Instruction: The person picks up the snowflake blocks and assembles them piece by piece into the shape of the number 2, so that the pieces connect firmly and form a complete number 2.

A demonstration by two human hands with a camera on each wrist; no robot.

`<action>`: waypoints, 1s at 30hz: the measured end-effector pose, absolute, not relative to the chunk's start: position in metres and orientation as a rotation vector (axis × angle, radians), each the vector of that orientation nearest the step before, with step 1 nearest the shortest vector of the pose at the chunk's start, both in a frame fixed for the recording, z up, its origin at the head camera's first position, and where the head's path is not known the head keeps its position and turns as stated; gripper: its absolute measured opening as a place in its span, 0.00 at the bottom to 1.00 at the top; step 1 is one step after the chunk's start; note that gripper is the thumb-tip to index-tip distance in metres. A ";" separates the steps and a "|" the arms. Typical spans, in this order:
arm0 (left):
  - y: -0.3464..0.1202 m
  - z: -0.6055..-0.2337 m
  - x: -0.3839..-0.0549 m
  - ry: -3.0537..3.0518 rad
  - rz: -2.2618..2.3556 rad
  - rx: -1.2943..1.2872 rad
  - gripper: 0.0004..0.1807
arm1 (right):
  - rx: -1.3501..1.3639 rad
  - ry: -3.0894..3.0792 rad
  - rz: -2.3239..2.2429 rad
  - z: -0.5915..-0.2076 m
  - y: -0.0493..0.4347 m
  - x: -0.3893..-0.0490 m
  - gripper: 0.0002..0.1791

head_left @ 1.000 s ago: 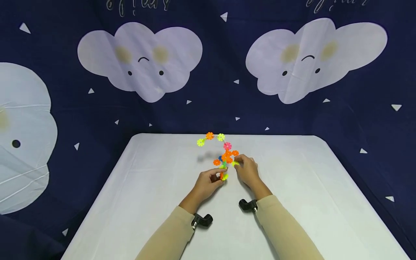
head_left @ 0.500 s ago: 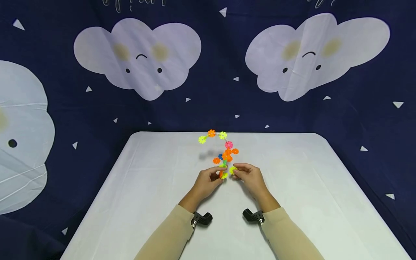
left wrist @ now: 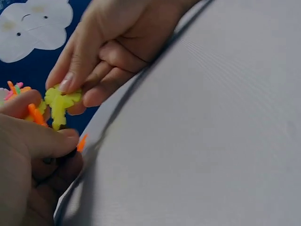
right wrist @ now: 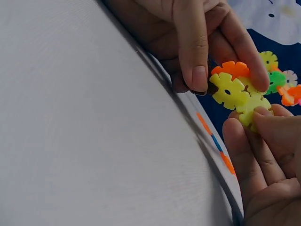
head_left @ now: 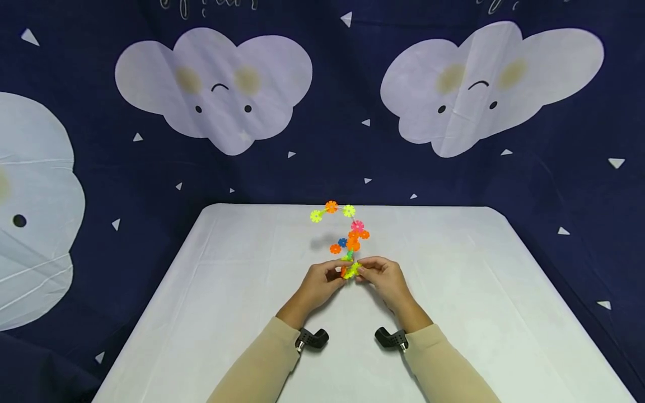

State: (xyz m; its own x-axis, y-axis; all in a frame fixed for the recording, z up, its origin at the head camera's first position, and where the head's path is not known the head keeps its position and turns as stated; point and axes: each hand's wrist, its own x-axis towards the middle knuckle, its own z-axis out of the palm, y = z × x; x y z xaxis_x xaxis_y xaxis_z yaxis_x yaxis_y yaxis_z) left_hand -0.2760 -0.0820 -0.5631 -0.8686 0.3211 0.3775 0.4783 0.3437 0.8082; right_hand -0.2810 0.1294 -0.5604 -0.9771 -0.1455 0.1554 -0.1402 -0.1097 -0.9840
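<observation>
A chain of interlocked plastic snowflake discs (head_left: 357, 225), mostly orange and yellow with a pink, a blue and a green one, stretches away from my hands. My left hand (head_left: 318, 284) grips its near end, by an orange disc (right wrist: 230, 68) and a yellow disc (right wrist: 228, 92). Between thumb and fingers my right hand (head_left: 388, 280) pinches another yellow disc (right wrist: 254, 107). That disc meets the edge of the held yellow one at an angle. Whether their slots are engaged I cannot tell. Fingers partly hide the chain's near end.
A white table (head_left: 242, 302) lies under both hands. Behind its far edge hangs a dark blue cloth (head_left: 342, 101) with white clouds. Each wrist wears a black camera mount (head_left: 313, 339).
My right hand has come in from beside the chain with its yellow disc, moving nearer and left until the disc touches the yellow one at my left hand. The left hand has stayed nearly still.
</observation>
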 end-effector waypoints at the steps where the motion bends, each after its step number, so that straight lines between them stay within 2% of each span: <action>1: -0.083 -0.562 -0.276 -2.451 -1.554 -0.736 0.24 | -0.346 2.103 -2.311 -0.560 0.129 -0.280 0.11; 11: -0.088 -0.562 -0.276 -2.437 -1.600 -0.725 0.25 | -0.457 2.163 -2.266 -0.559 0.126 -0.277 0.10; 17: -0.082 -0.561 -0.278 -2.361 -1.657 -0.611 0.25 | -0.493 2.287 -2.270 -0.558 0.141 -0.290 0.17; 23: -0.081 -0.559 -0.279 -2.278 -1.730 -0.437 0.22 | -0.327 2.718 -1.813 -0.558 0.152 -0.318 0.15; 30: -0.083 -0.561 -0.280 -2.228 -1.792 -0.431 0.22 | -0.607 2.993 -1.310 -0.558 0.137 -0.344 0.15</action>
State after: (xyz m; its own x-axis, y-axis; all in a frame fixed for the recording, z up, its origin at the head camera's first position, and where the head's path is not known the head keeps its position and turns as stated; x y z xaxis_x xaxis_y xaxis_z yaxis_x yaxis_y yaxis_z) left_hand -0.2798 -0.0829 -0.5609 -0.9253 0.0731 0.3721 0.3791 0.2000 0.9035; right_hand -0.3441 0.1368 -0.5577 -0.9174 -0.2550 0.3056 -0.3975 0.6254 -0.6714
